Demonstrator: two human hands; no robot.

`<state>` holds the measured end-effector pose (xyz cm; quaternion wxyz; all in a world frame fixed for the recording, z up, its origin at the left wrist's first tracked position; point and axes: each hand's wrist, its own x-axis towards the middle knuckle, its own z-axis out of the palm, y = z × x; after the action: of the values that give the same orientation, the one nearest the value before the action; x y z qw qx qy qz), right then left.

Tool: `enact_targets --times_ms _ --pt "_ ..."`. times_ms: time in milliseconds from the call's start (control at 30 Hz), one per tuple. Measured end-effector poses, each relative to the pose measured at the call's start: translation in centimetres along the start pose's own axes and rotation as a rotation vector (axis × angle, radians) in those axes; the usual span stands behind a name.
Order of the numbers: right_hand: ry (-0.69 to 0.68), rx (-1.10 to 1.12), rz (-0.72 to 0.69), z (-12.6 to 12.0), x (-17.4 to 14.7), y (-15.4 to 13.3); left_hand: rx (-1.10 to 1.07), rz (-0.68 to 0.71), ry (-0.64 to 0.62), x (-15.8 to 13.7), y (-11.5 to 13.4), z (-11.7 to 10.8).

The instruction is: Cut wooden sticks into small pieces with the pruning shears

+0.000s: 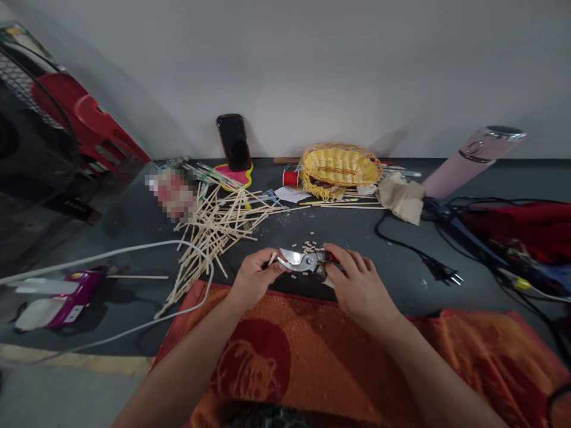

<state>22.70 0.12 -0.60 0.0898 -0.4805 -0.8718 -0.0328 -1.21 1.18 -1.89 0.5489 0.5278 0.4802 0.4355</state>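
Observation:
My right hand [357,285] grips the handles of a pair of metal pruning shears [301,260], blades pointing left. My left hand [254,278] pinches a short piece of thin wooden stick [272,258] and holds it at the blade tips. Several small cut stick pieces [308,245] lie on the dark floor just beyond the shears. A loose pile of long wooden sticks [214,229] spreads to the left of my hands.
An orange towel [303,351] covers my lap. A yellow woven basket [341,165], red thread spool [291,177], phone [233,142] against the wall, pink bottle [473,160], black power plug [441,273], white cable [134,249] and glue gun [62,294] surround the spot.

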Motion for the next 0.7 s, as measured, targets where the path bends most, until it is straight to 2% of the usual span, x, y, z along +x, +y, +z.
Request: enact_targets --times_ms 233,500,633,700 --pt "-0.043 -0.056 0.005 -0.2 0.0 -0.2 0.011 -0.01 0.033 0.0 0.1 0.2" --pt "-0.045 -0.017 -0.015 0.4 -0.1 0.0 -0.018 -0.038 0.037 -0.2 0.2 0.3" --pt "0.001 -0.012 0.099 0.5 0.1 0.8 -0.036 -0.052 0.027 -0.1 0.4 0.3" --pt "0.034 -0.007 0.189 0.4 0.3 1.5 0.044 -0.032 0.04 0.0 0.4 0.3"
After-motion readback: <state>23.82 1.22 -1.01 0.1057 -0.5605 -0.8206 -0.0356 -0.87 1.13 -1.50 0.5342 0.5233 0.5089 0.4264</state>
